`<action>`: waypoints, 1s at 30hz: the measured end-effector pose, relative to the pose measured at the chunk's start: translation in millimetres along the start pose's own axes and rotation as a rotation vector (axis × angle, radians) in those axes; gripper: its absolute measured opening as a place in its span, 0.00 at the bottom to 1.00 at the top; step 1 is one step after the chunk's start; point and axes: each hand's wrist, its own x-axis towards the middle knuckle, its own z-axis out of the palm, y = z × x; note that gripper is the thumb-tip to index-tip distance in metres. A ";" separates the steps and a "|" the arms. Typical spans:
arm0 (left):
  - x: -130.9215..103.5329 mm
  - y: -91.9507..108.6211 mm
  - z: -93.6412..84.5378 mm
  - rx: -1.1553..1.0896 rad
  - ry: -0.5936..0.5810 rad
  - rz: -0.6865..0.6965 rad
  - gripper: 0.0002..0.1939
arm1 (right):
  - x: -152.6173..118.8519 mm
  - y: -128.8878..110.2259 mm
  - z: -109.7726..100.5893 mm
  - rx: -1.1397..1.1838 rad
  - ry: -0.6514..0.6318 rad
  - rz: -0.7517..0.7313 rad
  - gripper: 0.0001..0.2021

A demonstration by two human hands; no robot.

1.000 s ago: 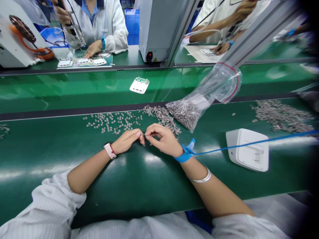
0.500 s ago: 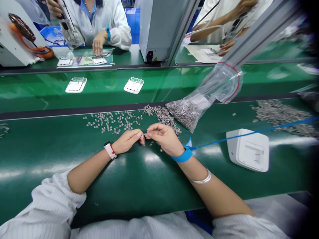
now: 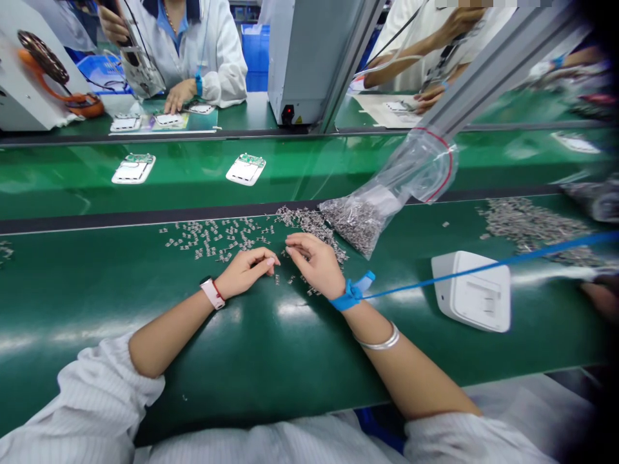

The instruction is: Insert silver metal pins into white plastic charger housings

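Observation:
My left hand [image 3: 247,270] rests low over the green table [image 3: 232,367], thumb pressed against curled fingers; anything between them is too small to name. Just to its right, my right hand [image 3: 316,263] has thumb and fingers apart, at the near edge of a pile of small metal parts [image 3: 314,224]. A small gap separates the two hands. Loose metal parts [image 3: 207,238] lie spread beyond my left hand. A clear bag of metal parts [image 3: 358,222] leans behind my right hand. A few pieces lie between and below the hands.
A white device [image 3: 474,293] stands at the right, crossed by a blue cord [image 3: 420,283] from my right wrist. Another metal pile [image 3: 532,225] lies farther right. Two white housings [image 3: 246,169] [image 3: 134,169] sit on the green belt [image 3: 188,187]. People work across it.
My hands have moved apart from each other, and my right hand has opened. The white housings on the belt have shifted left. A co-worker's hand has moved left.

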 end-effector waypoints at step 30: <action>0.8 -2.3 1.7 0.065 0.071 -0.110 0.16 | -8.6 -7.9 6.4 -0.212 -0.176 -0.269 0.10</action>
